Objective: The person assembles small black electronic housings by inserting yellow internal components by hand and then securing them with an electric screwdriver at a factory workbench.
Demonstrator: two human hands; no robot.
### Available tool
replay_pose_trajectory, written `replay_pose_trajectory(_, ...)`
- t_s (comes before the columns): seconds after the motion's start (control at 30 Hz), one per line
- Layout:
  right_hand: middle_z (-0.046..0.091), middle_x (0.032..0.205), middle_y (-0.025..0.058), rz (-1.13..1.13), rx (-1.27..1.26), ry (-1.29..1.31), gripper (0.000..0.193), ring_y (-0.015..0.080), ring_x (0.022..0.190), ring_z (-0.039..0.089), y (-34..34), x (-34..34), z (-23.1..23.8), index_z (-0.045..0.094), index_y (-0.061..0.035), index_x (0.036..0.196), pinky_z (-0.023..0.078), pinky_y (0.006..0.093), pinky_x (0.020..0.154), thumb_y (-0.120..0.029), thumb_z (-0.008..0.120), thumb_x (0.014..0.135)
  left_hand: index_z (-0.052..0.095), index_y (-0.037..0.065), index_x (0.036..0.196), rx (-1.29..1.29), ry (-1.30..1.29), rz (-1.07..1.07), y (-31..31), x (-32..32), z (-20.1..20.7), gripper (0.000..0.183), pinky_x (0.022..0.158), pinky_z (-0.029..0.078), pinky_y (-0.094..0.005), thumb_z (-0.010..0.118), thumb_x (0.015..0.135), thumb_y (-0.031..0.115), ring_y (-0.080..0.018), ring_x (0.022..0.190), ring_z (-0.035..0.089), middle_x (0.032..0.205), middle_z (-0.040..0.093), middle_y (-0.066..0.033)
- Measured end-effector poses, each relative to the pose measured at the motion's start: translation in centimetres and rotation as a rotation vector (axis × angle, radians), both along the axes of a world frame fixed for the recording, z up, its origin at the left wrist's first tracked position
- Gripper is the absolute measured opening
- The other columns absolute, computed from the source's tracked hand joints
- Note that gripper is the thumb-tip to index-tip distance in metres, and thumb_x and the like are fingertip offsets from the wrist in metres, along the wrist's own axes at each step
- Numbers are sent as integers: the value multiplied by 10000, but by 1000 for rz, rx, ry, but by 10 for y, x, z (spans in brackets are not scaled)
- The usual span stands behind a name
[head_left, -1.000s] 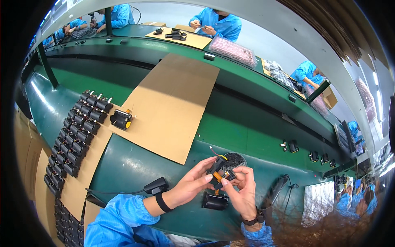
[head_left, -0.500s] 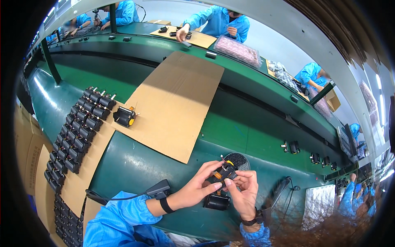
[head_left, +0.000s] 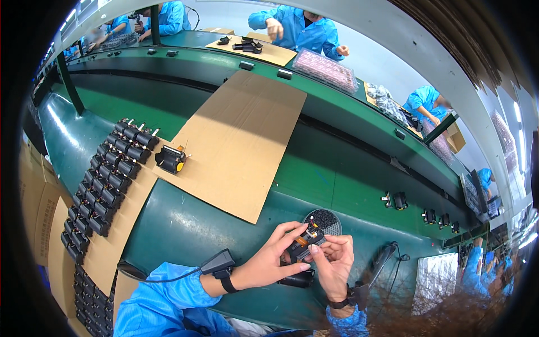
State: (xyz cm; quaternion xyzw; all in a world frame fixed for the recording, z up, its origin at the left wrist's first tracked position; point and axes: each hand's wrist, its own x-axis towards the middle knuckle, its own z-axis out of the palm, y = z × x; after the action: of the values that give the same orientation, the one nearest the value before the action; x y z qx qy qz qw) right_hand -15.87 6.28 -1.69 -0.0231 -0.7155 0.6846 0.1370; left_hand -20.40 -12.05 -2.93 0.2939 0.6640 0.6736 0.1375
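My left hand [head_left: 270, 257] and my right hand [head_left: 335, 263] hold a small black plastic assembly [head_left: 312, 238] between them, with an orange flat strip and thin wires on it. The left fingers close on its left side, while the right thumb and fingers pinch its right edge. Just beyond it stands a round dish [head_left: 337, 226] of tiny black pieces, partly covered by the assembly. Below my hands a black cylindrical-backed part [head_left: 303, 278] lies on the green table, mostly hidden. A black wrist strap [head_left: 227, 281] circles my left wrist, with a corded black box [head_left: 218, 263] beside it.
Rows of black assemblies [head_left: 106, 182] cover cardboard at the left. One assembly [head_left: 170, 159] sits apart at the edge of a large cardboard sheet [head_left: 241, 140]. A black corded hand tool [head_left: 377, 264] lies at right. Several black units [head_left: 398, 200] rest on the green conveyor; co-workers [head_left: 306, 31] sit beyond.
The held assembly has turned slightly in my fingers, and my hands now cover more of the part below. Across the line, a co-worker's hand has drawn back, leaving a black piece on the ledge.
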Motion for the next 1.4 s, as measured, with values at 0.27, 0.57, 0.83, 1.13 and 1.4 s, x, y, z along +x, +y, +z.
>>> replay_pose_trajectory(0.27, 603, 1120, 96, 91, 587, 48, 487, 196, 974, 612, 6, -11, 34, 664, -47, 1241, 528, 294, 750, -84, 845, 791, 562, -21, 1391, 198, -380, -102, -8, -6, -16, 412, 738, 503, -246, 515, 1092, 259, -92, 793, 582, 1048, 647, -35)
replay_pose_trajectory(0.57, 628, 1092, 117, 169, 530, 107, 297, 258, 1002, 643, 9, -12, 16, 666, -34, 1075, 511, 363, 900, -3, 781, 803, 582, -22, 1307, 172, -384, -175, -6, -7, -13, 446, 701, 485, -246, 394, 1128, 340, -96, 763, 531, 1157, 558, -47)
replay_pose_trajectory(0.83, 664, 987, 111, 96, 560, 219, 582, 227, 877, 663, 5, -12, 25, 495, -42, 1416, 545, 370, 805, -48, 724, 880, 561, -33, 1297, 120, -240, -153, -9, -9, -7, 363, 748, 485, -265, 443, 1114, 257, -141, 822, 540, 1205, 511, -83)
replay_pose_trajectory(1.13, 690, 1005, 122, 199, 320, -220, 655, 204, 849, 696, 10, -5, 46, 325, -59, 1537, 580, 304, 690, -130, 656, 976, 610, -44, 1246, 66, 142, -29, -22, -19, 9, 279, 967, 471, -348, 539, 1063, 155, -263, 1064, 594, 1131, 586, -124)
replay_pose_trajectory(1.4, 644, 1185, 116, 421, 1248, 286, 672, 295, 1021, 676, -17, -50, 103, 637, -40, 1321, 608, 388, 788, -254, 890, 737, 697, 30, 1136, 378, -483, -34, -51, -47, 13, 302, 574, 369, -203, 566, 1077, 296, -27, 709, 485, 954, 555, 37)
